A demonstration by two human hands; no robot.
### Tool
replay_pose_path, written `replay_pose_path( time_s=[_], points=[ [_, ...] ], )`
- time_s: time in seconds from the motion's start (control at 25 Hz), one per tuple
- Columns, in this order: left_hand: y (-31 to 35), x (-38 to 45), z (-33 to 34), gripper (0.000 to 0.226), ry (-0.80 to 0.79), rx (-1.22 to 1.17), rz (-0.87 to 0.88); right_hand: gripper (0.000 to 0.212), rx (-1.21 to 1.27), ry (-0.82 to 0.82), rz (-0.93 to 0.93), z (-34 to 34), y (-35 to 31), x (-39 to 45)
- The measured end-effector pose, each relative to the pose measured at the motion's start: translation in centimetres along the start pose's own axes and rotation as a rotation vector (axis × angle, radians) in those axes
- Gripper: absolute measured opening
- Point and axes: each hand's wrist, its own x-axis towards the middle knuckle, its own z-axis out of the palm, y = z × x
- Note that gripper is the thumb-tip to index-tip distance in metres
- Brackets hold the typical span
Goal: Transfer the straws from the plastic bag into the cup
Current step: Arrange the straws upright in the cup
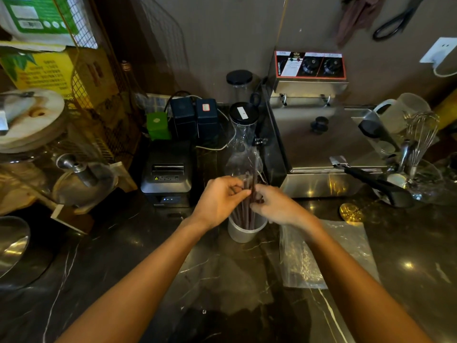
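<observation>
A metal cup [243,232] stands on the dark marble counter in the middle. Several dark straws [243,214] stand upright in it, their tops between my two hands. My left hand [220,200] pinches the straws from the left. On their right side my right hand [274,205] grips them. Above the hands, thin clear wrapping [244,159] rises around the straw tops. A flat clear plastic bag [346,246] lies on the counter to the right of the cup, under my right forearm.
A black receipt printer [168,173] sits left of the cup. A steel fryer [324,144] stands behind on the right, with black-handled tongs [376,181] and a whisk [420,137] beside it. A clear jar with a black lid [243,120] is behind the cup. A glass dispenser [49,164] stands far left.
</observation>
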Motion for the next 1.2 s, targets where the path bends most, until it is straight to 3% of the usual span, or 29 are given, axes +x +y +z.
replay_pose_path(
  time_s=[0.2, 0.32, 0.44, 0.56, 0.64, 0.72, 0.76, 0.96, 1.12, 1.2],
  points=[
    [-1.1, -0.6, 0.0, 0.045, 0.088, 0.188, 0.064, 0.015, -0.079, 0.059, 0.015, 0.7, 0.8, -0.3],
    [-1.6, -0.8, 0.0, 0.051, 0.139, 0.209, 0.077, 0.012, -0.076, 0.171, 0.049, 1.1, 1.2, -0.7],
    [-2.3, -1.2, 0.3, 0.060, 0.195, 0.167, 0.023, 0.017, -0.010, 0.282, 0.120, 1.3, 1.3, -0.9],
    [-3.1, -1.5, 0.7, 0.076, 0.177, 0.082, -0.093, 0.035, 0.047, 0.277, 0.209, 1.0, 1.3, -1.1],
    [-3.4, -1.5, 1.2, 0.050, 0.136, 0.065, -0.140, 0.035, 0.062, 0.243, 0.218, 1.1, 1.4, -1.0],
    [-3.3, -1.3, 1.5, 0.012, 0.088, 0.119, -0.077, 0.023, -0.016, 0.236, 0.152, 1.6, 1.6, -0.5],
    [-3.2, -1.2, 1.5, 0.008, 0.056, 0.147, -0.033, 0.021, -0.061, 0.239, 0.115, 1.9, 1.7, -0.2],
    [-2.7, 0.9, 0.1, 0.013, -0.062, 0.203, 0.059, 0.020, -0.122, 0.263, 0.048, 0.8, 1.7, 0.3],
    [-2.9, 1.9, -0.2, 0.024, -0.158, 0.220, 0.013, 0.013, -0.148, 0.207, 0.092, 0.7, 1.6, 0.2],
    [-3.5, 1.3, -0.2, 0.033, -0.179, 0.151, 0.017, 0.025, -0.086, 0.217, 0.138, 1.0, 1.7, -0.3]
  ],
)
